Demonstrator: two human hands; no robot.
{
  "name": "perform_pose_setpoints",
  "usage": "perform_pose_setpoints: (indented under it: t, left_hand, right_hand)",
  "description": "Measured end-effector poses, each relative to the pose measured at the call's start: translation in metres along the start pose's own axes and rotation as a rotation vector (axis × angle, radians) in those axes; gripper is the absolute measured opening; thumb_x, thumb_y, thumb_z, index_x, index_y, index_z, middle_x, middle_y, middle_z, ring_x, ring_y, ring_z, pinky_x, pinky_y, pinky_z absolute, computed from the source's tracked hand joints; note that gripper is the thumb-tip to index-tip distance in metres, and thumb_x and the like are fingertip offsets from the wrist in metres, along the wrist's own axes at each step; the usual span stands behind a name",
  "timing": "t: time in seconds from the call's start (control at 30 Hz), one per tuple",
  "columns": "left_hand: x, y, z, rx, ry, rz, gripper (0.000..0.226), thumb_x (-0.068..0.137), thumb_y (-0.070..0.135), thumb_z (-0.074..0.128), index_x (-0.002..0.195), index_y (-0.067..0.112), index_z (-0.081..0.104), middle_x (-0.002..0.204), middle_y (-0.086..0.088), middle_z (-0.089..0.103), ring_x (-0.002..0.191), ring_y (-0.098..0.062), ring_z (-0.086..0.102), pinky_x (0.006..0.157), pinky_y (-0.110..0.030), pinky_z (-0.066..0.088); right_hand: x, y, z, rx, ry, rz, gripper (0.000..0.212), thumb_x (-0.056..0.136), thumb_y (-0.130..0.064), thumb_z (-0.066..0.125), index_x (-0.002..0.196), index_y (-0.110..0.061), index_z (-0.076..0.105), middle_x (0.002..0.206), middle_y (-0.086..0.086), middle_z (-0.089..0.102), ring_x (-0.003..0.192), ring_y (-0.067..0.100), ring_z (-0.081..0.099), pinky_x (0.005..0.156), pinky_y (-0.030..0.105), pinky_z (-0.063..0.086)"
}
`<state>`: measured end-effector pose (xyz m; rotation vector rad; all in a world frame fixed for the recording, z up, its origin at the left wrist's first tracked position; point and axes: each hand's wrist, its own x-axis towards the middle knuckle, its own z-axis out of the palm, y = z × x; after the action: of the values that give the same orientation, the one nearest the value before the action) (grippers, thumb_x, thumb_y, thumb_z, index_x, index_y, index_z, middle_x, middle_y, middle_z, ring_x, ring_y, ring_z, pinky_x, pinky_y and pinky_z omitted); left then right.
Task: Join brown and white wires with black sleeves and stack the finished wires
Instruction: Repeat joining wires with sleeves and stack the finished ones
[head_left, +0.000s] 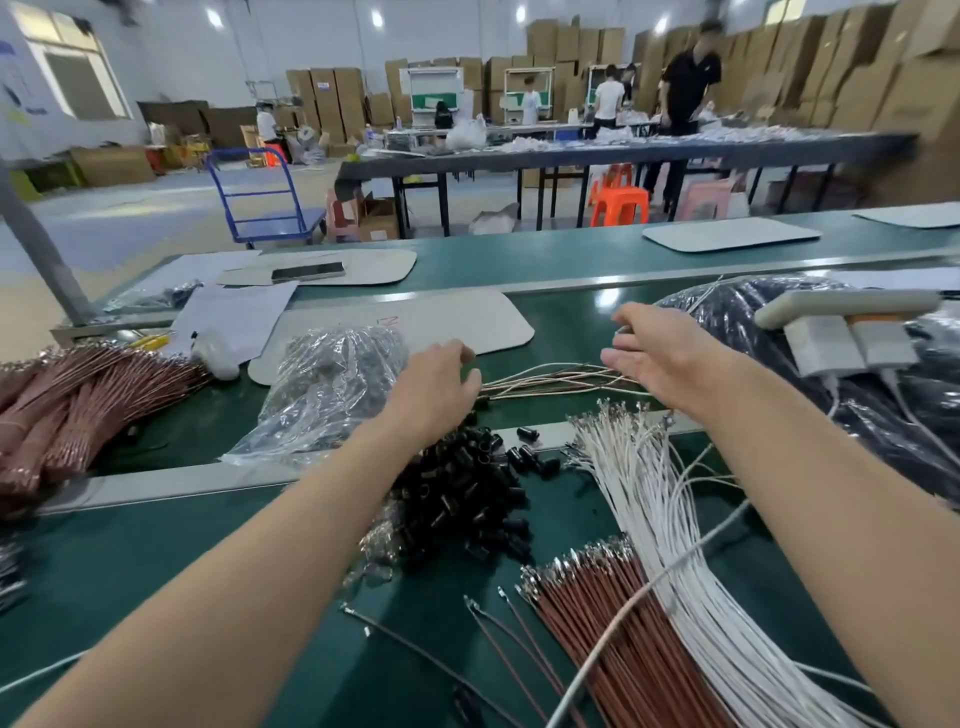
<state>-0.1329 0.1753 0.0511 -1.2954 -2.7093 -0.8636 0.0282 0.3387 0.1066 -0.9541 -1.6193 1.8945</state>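
- Both hands were out at mid-frame, arms reaching up from the bottom edge across the green bench (156, 545).
- Left hand (434, 387): back to camera, fingers curled down at the left end of the finished wires (550, 382). Fingertips were hidden, so I couldn't tell whether it pinched them or only touched.
- Right hand (660, 358): fingers loose and slightly spread, holding nothing, over the right end of the same wires. Contact was unclear.
- Finished wires lay in a thin flat stack just above centre frame, brown and white strands running left-right between my hands.
- Black sleeves (467, 493) sat in a loose pile below my left hand at centre frame, with a few strays scattered to the pile's right.
- White wires (649, 493) fanned from centre right down to the lower right corner, terminal ends at the top.
- Brown wires (597, 597) lay bundled at lower centre, just left of the white ones and touching them. A few single strands (498, 634) lay apart to their left.
- Clear plastic bag (332, 384) of dark parts sat left of my left hand, and copper-coloured bundles (78, 405) lay at the left edge.
- Black bag (779, 332) sat at the right edge with a power strip (852, 306) on top.
- Phone (307, 271) lay on a pale sheet, upper left of centre.
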Motion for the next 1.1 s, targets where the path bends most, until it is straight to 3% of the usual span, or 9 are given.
perform_pose_setpoints:
  t: [0.07, 0.13, 0.33, 0.47, 0.57, 0.63, 0.73, 0.87, 1.1]
  left_hand:
    - [-0.036, 0.003, -0.007, -0.112, 0.038, 0.058, 0.03, 0.102, 0.021, 0.053, 0.128, 0.007, 0.059, 0.112, -0.004, 0.064, 0.103, -0.016, 0.061, 0.098, -0.037, 0.053]
    - [-0.08, 0.0, -0.012, -0.165, 0.081, 0.09, 0.029, 0.102, 0.022, 0.055, 0.128, 0.012, 0.06, 0.11, 0.004, 0.063, 0.102, -0.01, 0.06, 0.096, -0.032, 0.053]
    - [-0.205, -0.017, -0.011, -0.359, 0.22, -0.002, 0.022, 0.102, 0.027, 0.054, 0.119, 0.041, 0.056, 0.109, 0.026, 0.059, 0.104, 0.004, 0.057, 0.088, -0.018, 0.047]
    - [-0.237, -0.025, -0.005, -0.474, 0.287, -0.1, 0.023, 0.103, 0.025, 0.053, 0.112, 0.046, 0.055, 0.101, 0.029, 0.061, 0.096, 0.003, 0.059, 0.076, -0.011, 0.048]
    - [-0.242, -0.026, -0.007, -0.554, 0.305, -0.163, 0.022, 0.103, 0.023, 0.052, 0.108, 0.044, 0.058, 0.099, 0.026, 0.064, 0.093, 0.002, 0.061, 0.074, -0.01, 0.049]
    - [-0.244, -0.026, -0.009, -0.586, 0.321, -0.207, 0.021, 0.104, 0.021, 0.053, 0.107, 0.041, 0.06, 0.095, 0.017, 0.067, 0.091, 0.002, 0.062, 0.073, -0.009, 0.048]
    - [-0.245, -0.026, -0.009, -0.62, 0.324, -0.243, 0.021, 0.104, 0.02, 0.053, 0.106, 0.04, 0.06, 0.094, 0.02, 0.068, 0.089, -0.001, 0.062, 0.071, -0.009, 0.048]
    - [-0.24, -0.026, -0.01, -0.645, 0.327, -0.252, 0.021, 0.104, 0.02, 0.053, 0.106, 0.04, 0.06, 0.098, 0.027, 0.065, 0.085, -0.011, 0.062, 0.068, -0.014, 0.049]
    - [-0.235, -0.03, -0.005, -0.672, 0.335, -0.268, 0.02, 0.103, 0.023, 0.054, 0.107, 0.042, 0.062, 0.099, 0.026, 0.068, 0.084, -0.018, 0.062, 0.065, -0.012, 0.05]
  right_hand:
    - [-0.024, 0.0, 0.002, -0.14, 0.02, -0.082, 0.028, 0.104, -0.017, 0.046, 0.129, -0.007, 0.052, 0.131, 0.017, 0.051, 0.113, 0.027, 0.059, 0.094, 0.034, 0.054]
    - [-0.052, 0.009, 0.003, -0.244, 0.039, -0.165, 0.017, 0.105, -0.019, 0.044, 0.115, -0.018, 0.058, 0.126, 0.009, 0.056, 0.112, 0.024, 0.059, 0.096, 0.038, 0.054]
    - [-0.135, 0.068, 0.016, -0.346, 0.106, -0.354, 0.028, 0.103, -0.027, 0.048, 0.129, -0.034, 0.052, 0.122, -0.014, 0.058, 0.11, 0.003, 0.054, 0.105, 0.041, 0.046]
    - [-0.166, 0.094, 0.02, -0.315, 0.343, -0.49, 0.044, 0.101, -0.023, 0.049, 0.142, -0.036, 0.042, 0.144, -0.011, 0.044, 0.127, 0.009, 0.048, 0.101, 0.035, 0.042]
    - [-0.174, 0.1, 0.018, -0.374, 0.459, -0.551, 0.039, 0.099, -0.023, 0.048, 0.136, -0.035, 0.045, 0.138, -0.012, 0.048, 0.115, 0.014, 0.053, 0.095, 0.042, 0.05]
    - [-0.172, 0.105, 0.017, -0.552, 0.477, -0.58, 0.034, 0.099, -0.02, 0.049, 0.132, -0.029, 0.052, 0.132, -0.007, 0.055, 0.112, 0.013, 0.054, 0.092, 0.034, 0.048]
    - [-0.157, 0.111, 0.018, -0.859, 0.439, -0.561, 0.034, 0.098, -0.018, 0.054, 0.131, -0.022, 0.057, 0.131, 0.001, 0.059, 0.109, 0.013, 0.05, 0.093, 0.03, 0.042]
    - [-0.128, 0.104, 0.018, -1.148, 0.502, -0.397, 0.039, 0.1, -0.028, 0.052, 0.137, -0.019, 0.054, 0.138, 0.008, 0.054, 0.119, 0.025, 0.049, 0.098, 0.039, 0.042]
    - [-0.113, 0.123, 0.02, -1.264, 0.614, -0.374, 0.034, 0.097, -0.03, 0.059, 0.13, -0.021, 0.06, 0.132, 0.011, 0.058, 0.116, 0.028, 0.053, 0.093, 0.04, 0.045]
